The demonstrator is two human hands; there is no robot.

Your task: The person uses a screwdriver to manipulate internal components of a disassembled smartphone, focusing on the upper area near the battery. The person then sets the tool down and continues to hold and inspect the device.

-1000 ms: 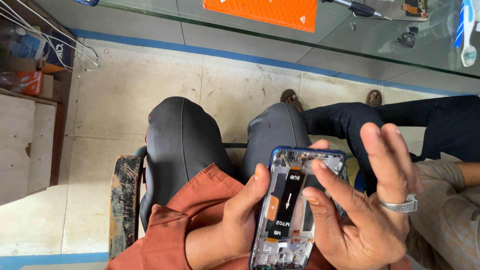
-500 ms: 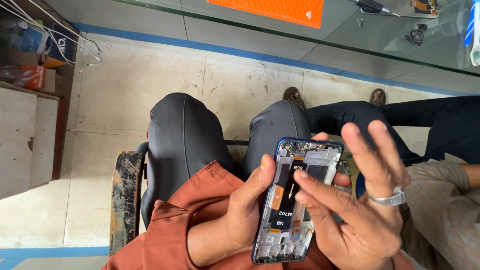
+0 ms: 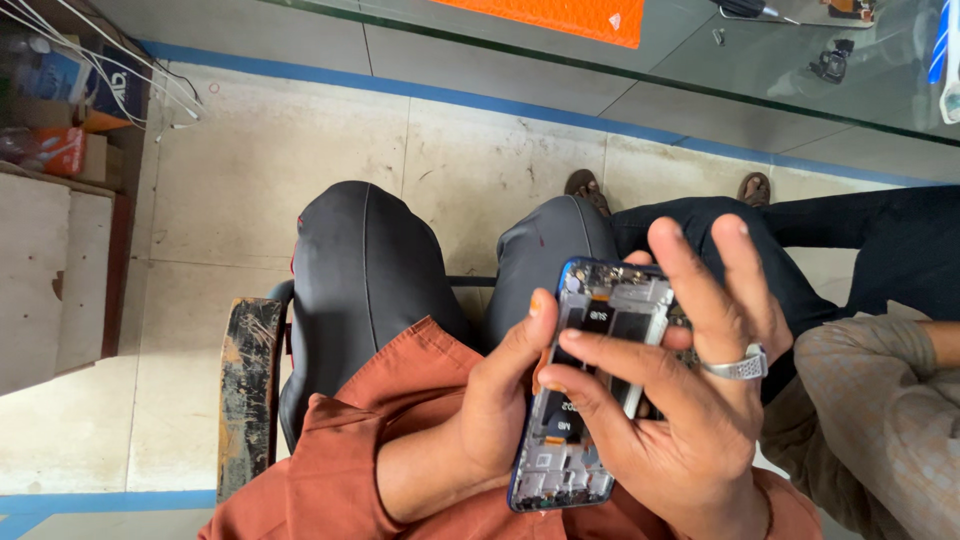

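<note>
The left hand (image 3: 500,400) grips the opened phone (image 3: 590,390) along its left edge, thumb pressed on the frame, holding it above the lap. The right hand (image 3: 690,400) is open, its index finger laid across the dark battery in the middle of the phone, remaining fingers spread above. A ring (image 3: 735,367) sits on one finger. Judged from this: keep the left grip firm and level, press with the fingertip pad only, and avoid the exposed parts at the phone's lower end, nearest the wrists.
</note>
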